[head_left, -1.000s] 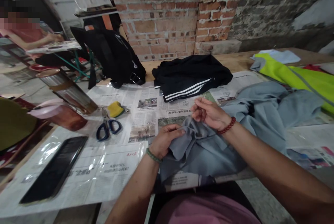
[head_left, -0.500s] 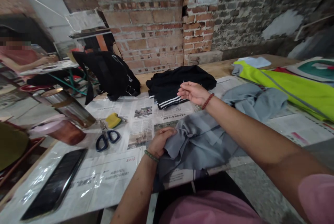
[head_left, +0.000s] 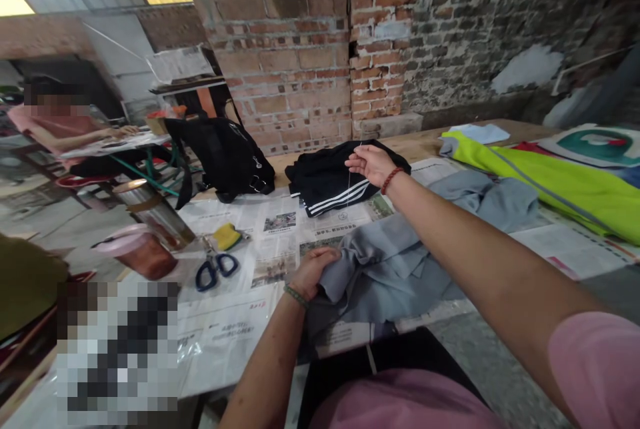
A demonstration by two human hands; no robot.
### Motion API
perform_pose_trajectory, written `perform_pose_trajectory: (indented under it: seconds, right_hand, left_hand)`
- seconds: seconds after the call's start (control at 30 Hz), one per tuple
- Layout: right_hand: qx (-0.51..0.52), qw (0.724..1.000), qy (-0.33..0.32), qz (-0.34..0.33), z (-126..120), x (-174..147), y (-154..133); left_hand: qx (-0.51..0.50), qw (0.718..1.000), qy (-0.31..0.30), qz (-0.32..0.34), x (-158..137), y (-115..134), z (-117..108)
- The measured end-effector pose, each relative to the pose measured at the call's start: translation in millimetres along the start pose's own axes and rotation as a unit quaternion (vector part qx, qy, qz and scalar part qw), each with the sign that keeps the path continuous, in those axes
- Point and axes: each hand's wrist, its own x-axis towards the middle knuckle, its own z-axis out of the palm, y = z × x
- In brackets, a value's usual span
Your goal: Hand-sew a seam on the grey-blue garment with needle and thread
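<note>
One grey cloth (head_left: 390, 282) on tabletop (head_left: 425, 141), left hand (head_left: 315, 272) pinching its left end, right hand (head_left: 371, 163) raised, pinching needle-like sliver (head_left: 361, 145), fine thread (head_left: 349, 192) running toward cloth, blue-handled scissors (head_left: 216, 258) at left.

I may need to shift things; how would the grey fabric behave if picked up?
The grey fabric would probably droop, lying in loose folds. It looks thin, so likely light. The left hand pinches one bunch, so the rest may trail.
</note>
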Motion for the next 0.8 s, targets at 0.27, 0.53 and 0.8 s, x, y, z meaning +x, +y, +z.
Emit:
perform_pose_trajectory:
  seconds: [0.27,0.53,0.8]
  right_hand:
    - [-0.094,0.995,-0.020,0.041,-15,-72,67]
    - [-0.244,0.969,0.011,0.038,-67,-126,131]
    - [-0.316,0.949,-0.014,0.008,-73,-126,136]
  left_hand:
    - [0.053,0.997,0.024,0.041,-6,-5,0]
    - [0.198,0.933,0.247,0.173,-8,-6,-13]
    - [0.401,0.805,0.391,0.198,-75,26,-113]
